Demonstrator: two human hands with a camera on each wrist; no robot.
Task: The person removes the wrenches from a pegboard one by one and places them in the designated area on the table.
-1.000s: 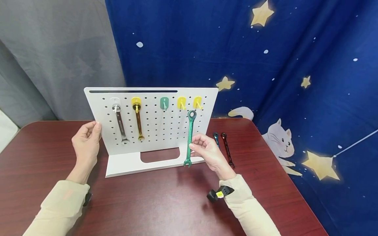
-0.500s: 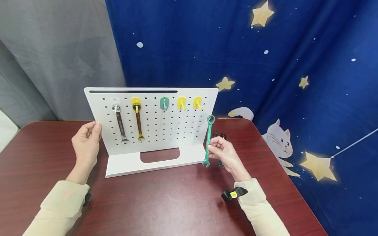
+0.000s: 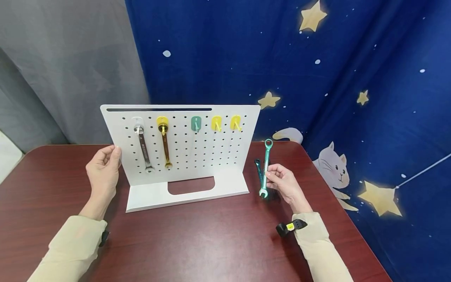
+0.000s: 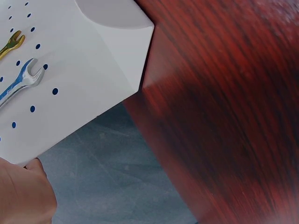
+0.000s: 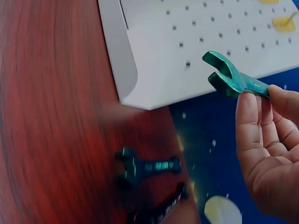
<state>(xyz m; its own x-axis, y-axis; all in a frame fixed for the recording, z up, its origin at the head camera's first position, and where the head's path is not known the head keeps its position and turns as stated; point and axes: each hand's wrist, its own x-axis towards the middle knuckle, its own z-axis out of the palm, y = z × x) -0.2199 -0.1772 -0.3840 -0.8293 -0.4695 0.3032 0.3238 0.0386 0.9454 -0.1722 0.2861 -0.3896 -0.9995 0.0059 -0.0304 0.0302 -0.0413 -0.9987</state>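
Observation:
A green combination wrench point(image 3: 266, 163) stands nearly upright between the thumb and fingers of my right hand point(image 3: 286, 184), right of the white pegboard point(image 3: 190, 168). In the right wrist view its open-end jaw points away from the pinching fingertips. My left hand point(image 3: 103, 168) grips the board's left edge. From the board's hooks hang a silver wrench point(image 3: 144, 150) and a gold wrench point(image 3: 165, 149). One green hook point(image 3: 196, 123) and two yellow hooks, the nearer one point(image 3: 216, 123) beside it, carry nothing. Two more wrenches, one bluish point(image 5: 154, 166) and one dark point(image 5: 166, 207), lie below my right hand.
The board stands on its white base plate point(image 3: 148, 199) upon a dark red wooden table point(image 3: 197, 243). Behind the table hang a grey curtain point(image 3: 77, 78) and a blue curtain point(image 3: 218, 51) with stars. The table's right edge runs beyond my right forearm.
My right hand has carried the green wrench rightward, from in front of the board to over the loose wrenches beside it. My left hand has stayed at the board's edge.

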